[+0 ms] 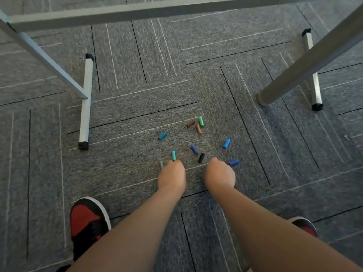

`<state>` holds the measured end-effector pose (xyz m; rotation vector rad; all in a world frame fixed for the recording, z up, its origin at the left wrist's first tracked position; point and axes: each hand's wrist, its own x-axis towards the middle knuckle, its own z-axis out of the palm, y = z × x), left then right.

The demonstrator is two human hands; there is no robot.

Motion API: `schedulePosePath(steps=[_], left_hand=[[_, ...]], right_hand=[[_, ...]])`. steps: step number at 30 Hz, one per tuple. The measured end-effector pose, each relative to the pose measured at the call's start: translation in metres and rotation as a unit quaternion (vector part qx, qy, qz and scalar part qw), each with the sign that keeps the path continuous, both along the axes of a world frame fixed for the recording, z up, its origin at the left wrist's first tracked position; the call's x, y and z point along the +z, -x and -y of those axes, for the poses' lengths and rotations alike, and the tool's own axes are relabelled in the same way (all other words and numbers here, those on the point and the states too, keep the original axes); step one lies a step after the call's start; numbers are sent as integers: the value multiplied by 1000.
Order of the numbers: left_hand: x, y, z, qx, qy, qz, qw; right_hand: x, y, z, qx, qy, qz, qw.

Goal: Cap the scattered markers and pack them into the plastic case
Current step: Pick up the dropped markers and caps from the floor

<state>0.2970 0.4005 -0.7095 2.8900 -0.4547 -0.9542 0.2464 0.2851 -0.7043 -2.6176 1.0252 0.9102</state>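
Caps (194, 149) strewn loose over grey carpet (125, 107) between metal table feet (85, 103), lying at all angles as if spilled: green cap (201, 121) farthest, brown ones beside it, blues nearer. Left hand (171, 177) knuckles-up, fingers curled under, touching teal cap (173, 155), grey piece (161, 164) just beside. Right hand (220, 174) likewise curled, set between black cap (201, 157) and blue cap (233, 163). Impossible to tell, with fingers hidden beneath, about anything actually held in either fist. Both low and close together, probably for gathering the nearest pieces first. No plastic case in view, nor any full marker barrel; nothing visibly packed, so likely early gathering.
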Motion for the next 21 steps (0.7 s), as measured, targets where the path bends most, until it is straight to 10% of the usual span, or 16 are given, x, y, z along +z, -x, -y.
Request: schedulePosePath(steps=[11, 21], left_hand=[[-3, -36, -22, 197, 17, -1, 980], [-19, -41, -17, 169, -4, -28, 985]], right_hand=[[10, -33, -13, -71, -62, 52, 994], [-4, -44, -11, -129, -74, -18, 989]])
